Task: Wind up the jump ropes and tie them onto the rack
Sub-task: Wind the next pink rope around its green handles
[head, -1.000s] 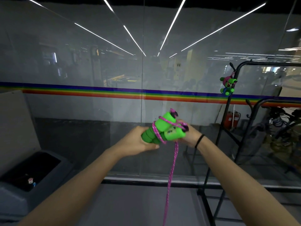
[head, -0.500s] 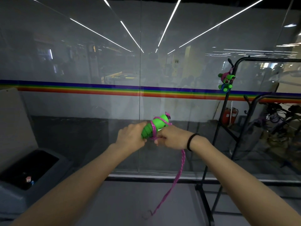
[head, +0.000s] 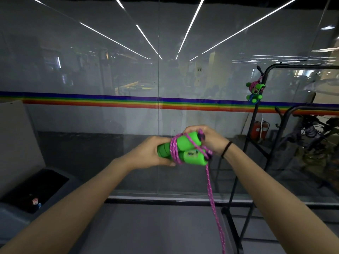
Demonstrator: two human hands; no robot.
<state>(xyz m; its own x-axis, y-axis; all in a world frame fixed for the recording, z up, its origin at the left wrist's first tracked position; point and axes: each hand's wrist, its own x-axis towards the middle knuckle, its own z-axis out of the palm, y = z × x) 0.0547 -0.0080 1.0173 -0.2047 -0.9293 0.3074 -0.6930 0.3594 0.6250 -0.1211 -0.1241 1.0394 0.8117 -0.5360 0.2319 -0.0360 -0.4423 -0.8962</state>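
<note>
— So, what might spoil it?
— If tension drops, the coils of pink braided rope [head: 209, 187] could slide off the two green foam handles [head: 185, 153], held mid-air left of the black metal rack [head: 302, 66].
— And the grip?
— Left hand [head: 152, 153] clenches the handle ends; right hand [head: 209, 138] pinches the rope at the far end.

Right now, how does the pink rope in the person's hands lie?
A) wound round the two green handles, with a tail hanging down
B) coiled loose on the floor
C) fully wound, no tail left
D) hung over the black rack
A: turns of the pink rope circle the green handles, which the left hand and right hand hold, and a tail hangs below them.
</note>
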